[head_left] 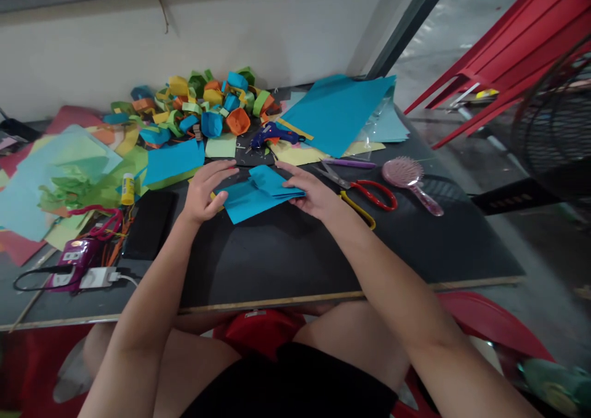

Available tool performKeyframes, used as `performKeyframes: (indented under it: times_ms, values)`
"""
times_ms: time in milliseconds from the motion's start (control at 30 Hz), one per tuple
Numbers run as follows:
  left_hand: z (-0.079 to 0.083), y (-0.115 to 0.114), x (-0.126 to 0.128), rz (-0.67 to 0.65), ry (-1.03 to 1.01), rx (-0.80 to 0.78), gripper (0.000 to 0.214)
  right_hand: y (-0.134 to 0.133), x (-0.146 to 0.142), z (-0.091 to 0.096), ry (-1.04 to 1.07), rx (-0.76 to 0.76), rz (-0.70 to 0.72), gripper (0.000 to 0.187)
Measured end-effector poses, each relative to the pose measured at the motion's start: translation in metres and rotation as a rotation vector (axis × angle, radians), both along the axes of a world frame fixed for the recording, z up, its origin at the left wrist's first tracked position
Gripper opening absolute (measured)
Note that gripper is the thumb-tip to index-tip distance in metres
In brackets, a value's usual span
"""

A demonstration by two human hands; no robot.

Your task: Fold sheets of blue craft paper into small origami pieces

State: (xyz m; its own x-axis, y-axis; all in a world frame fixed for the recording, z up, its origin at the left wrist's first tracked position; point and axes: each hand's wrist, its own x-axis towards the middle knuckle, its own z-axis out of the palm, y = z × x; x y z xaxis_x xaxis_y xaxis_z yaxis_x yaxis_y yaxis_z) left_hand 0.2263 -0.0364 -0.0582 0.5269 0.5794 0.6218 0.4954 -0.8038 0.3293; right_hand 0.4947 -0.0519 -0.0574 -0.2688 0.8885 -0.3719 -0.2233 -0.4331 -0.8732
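A folded piece of blue paper (pixel 258 193) lies on the dark table (pixel 323 252) in front of me. My left hand (pixel 205 190) rests at its left edge, fingers curled and pressing on the paper. My right hand (pixel 311 190) holds the folded right side, thumb and fingers pinching the layers. Just behind the paper lies a blue hot glue gun (pixel 274 135).
Red-handled scissors (pixel 364 193) and a pink hairbrush (pixel 410 181) lie to the right. A heap of coloured paper loops (pixel 203 107) sits at the back, with large blue sheets (pixel 337 110) beside it. At left are a glue stick (pixel 128 188), a black phone (pixel 150 221) and a power strip (pixel 76 264).
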Motion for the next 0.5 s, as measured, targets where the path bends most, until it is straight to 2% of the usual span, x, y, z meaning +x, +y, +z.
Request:
performKeyframes:
  times_ms: [67,200,267,333,367,433,500]
  values:
    - [0.000,0.001,-0.002,-0.009,-0.061,0.028,0.066,0.001,0.002,0.000,0.137,0.015,0.027,0.055]
    - [-0.006,0.003,0.002,-0.039,-0.137,0.142,0.091,0.004,0.007,0.001,0.380,-0.053,0.066,0.029]
    - [-0.013,0.006,0.006,0.014,-0.298,0.171,0.102,0.003,0.009,0.003,0.416,-0.049,0.066,0.015]
    - [-0.020,0.011,0.009,0.093,-0.496,0.078,0.101,0.000,0.008,0.005,0.426,-0.035,0.059,0.006]
    - [-0.024,0.014,0.010,0.101,-0.561,-0.016,0.097,-0.002,0.007,0.005,0.425,-0.032,0.078,0.010]
    - [-0.029,0.017,0.013,0.019,-0.592,-0.233,0.092,-0.005,0.004,0.001,0.409,-0.003,0.169,0.025]
    - [-0.030,0.014,0.018,-0.129,-0.551,-0.435,0.095,-0.005,0.001,-0.008,0.352,0.079,0.293,0.042]
